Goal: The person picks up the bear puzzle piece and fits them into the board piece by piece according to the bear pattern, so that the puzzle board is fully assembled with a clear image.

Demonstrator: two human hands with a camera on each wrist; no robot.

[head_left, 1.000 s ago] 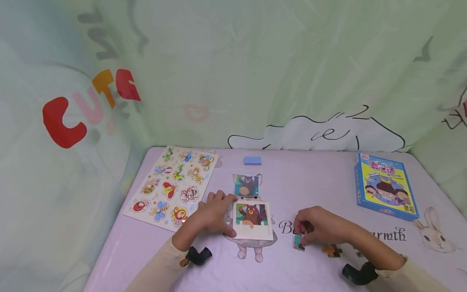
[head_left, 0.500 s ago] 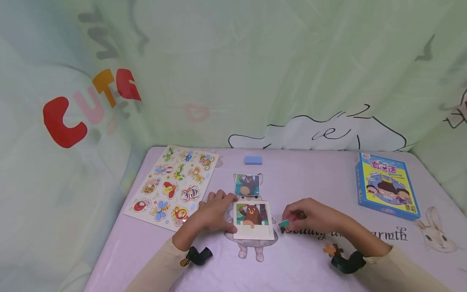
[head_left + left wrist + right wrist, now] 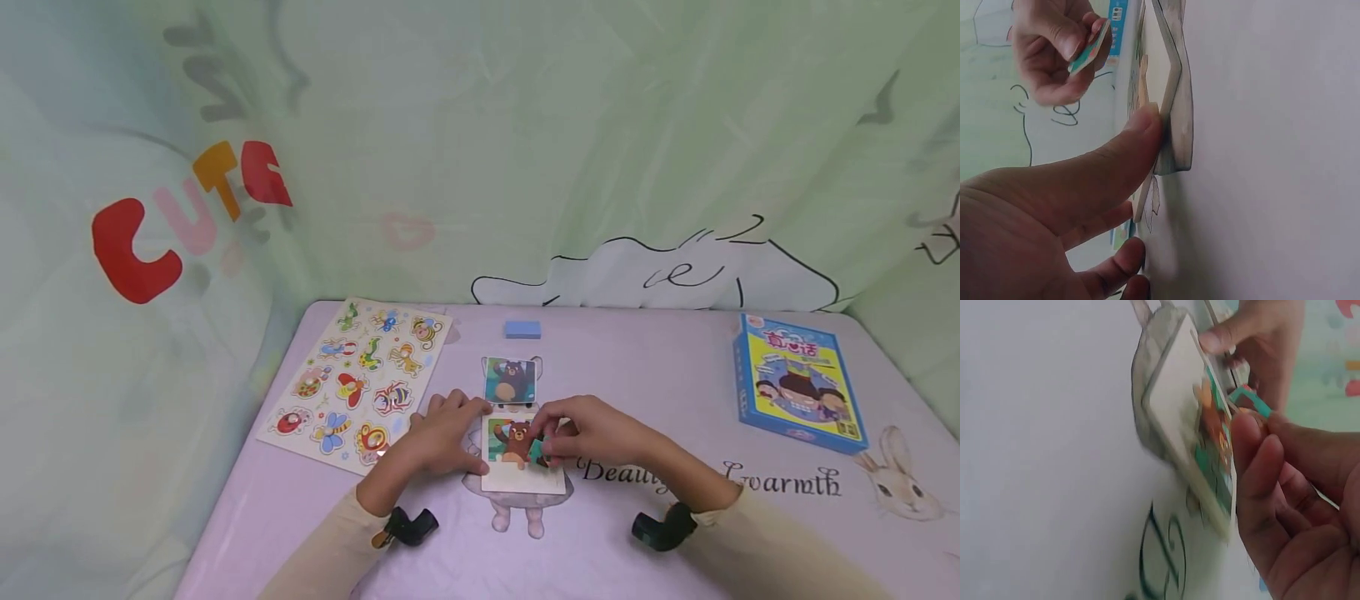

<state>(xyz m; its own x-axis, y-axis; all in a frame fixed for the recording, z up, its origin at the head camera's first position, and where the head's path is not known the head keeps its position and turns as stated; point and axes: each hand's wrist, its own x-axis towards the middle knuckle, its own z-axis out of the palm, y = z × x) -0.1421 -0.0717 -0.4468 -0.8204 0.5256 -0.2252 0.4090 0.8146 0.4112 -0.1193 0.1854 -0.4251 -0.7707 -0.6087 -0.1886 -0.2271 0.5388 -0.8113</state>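
A cream jigsaw board with a bear picture in its upper part lies on the table. My left hand holds the board at its left side, the thumb on the near corner and the index finger by the far one. Over the board's right half, my right hand pinches a teal jigsaw piece between thumb and fingertips. The piece appears tilted in the left wrist view. Just beyond the board sits a small square card with a similar bear.
At the left lies a large board covered in cartoon insects. A blue block rests near the back edge. A blue and yellow box stands at the right. My right wrist and sleeve cover the table area at front right.
My right hand has picked up the teal piece from the table and carried it left, over the jigsaw board. The left hand has stayed in place at the board.
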